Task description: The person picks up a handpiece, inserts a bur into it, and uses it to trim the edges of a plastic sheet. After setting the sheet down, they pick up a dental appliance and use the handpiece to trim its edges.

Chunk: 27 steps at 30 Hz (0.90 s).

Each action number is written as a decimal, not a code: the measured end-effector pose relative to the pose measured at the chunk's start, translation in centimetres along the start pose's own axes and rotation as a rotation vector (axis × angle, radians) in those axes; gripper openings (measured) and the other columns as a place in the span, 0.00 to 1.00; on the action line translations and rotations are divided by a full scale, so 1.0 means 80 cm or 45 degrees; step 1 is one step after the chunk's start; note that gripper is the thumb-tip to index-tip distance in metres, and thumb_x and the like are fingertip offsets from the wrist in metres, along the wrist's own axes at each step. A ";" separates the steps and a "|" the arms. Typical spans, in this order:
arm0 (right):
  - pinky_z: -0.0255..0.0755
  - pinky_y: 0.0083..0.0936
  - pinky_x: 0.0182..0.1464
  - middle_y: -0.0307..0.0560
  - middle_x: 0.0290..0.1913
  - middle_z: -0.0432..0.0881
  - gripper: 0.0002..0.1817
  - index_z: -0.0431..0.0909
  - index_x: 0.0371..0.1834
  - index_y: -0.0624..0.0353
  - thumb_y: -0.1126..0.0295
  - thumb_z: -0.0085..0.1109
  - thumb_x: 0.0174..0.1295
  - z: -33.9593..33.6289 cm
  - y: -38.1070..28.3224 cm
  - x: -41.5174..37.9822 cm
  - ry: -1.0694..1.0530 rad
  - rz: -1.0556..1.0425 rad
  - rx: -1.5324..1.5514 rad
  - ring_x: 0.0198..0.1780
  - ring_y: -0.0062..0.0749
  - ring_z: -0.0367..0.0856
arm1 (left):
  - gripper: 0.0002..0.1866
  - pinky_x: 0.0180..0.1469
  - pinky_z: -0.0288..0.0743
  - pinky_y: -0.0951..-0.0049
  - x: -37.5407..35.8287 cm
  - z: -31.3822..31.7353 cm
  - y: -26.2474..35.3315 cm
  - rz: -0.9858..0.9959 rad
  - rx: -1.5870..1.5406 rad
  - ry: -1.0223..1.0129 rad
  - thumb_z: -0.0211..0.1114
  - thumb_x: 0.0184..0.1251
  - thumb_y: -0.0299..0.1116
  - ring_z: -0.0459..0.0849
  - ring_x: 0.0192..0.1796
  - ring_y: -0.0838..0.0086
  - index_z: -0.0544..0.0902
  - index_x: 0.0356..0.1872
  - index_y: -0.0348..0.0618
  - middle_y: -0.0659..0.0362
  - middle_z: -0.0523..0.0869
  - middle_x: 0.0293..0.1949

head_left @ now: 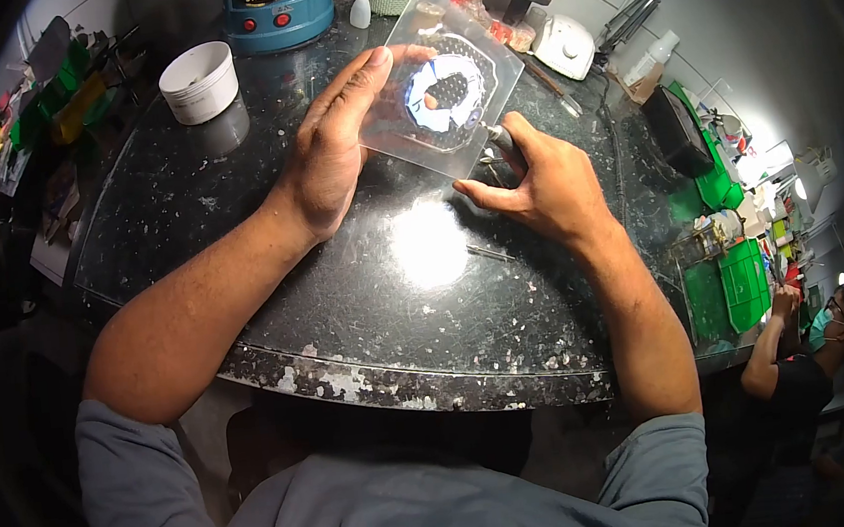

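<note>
My left hand holds a clear plastic sheet up off the dark speckled table, fingers spread along its left side. The sheet carries a blue-white ring shape around a dark perforated patch. My right hand grips a thin metal tool whose tip meets the sheet's lower right edge.
A white tub and a blue machine stand at the back of the table, with a white bottle beside them. A small metal pin lies near the glare spot. Another person works at the right among green bins.
</note>
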State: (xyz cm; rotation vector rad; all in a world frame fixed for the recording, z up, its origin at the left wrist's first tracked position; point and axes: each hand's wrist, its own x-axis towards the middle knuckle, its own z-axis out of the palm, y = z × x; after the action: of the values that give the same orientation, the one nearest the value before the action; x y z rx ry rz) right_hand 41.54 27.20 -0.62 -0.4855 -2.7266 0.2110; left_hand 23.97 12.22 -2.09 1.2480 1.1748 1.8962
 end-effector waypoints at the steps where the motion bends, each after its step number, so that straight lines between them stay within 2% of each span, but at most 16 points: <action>1: 0.79 0.40 0.35 0.50 0.31 0.84 0.30 0.73 0.42 0.56 0.44 0.75 0.52 0.000 0.000 0.000 0.002 -0.001 -0.001 0.35 0.49 0.87 | 0.30 0.62 0.79 0.59 0.000 0.000 0.000 -0.002 0.001 0.004 0.40 0.81 0.54 0.79 0.63 0.64 0.71 0.68 0.41 0.50 0.77 0.63; 10: 0.79 0.41 0.35 0.51 0.30 0.84 0.29 0.72 0.38 0.56 0.44 0.74 0.52 0.004 0.004 0.000 0.012 -0.019 -0.013 0.34 0.50 0.87 | 0.30 0.61 0.78 0.60 0.000 0.001 -0.002 0.001 -0.014 0.015 0.40 0.81 0.55 0.80 0.61 0.67 0.71 0.68 0.42 0.51 0.78 0.62; 27: 0.80 0.41 0.37 0.53 0.32 0.85 0.29 0.74 0.41 0.57 0.44 0.73 0.53 0.004 0.005 0.000 -0.010 -0.018 0.000 0.36 0.51 0.87 | 0.29 0.60 0.79 0.59 0.000 0.001 0.000 -0.025 -0.047 0.014 0.40 0.82 0.54 0.79 0.62 0.66 0.71 0.68 0.41 0.51 0.78 0.62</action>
State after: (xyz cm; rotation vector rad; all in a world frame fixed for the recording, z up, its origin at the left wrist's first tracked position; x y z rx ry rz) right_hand 41.52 27.51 -1.00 -0.4662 -2.7370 0.2095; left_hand 24.06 12.25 -2.08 1.2042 1.1487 1.9039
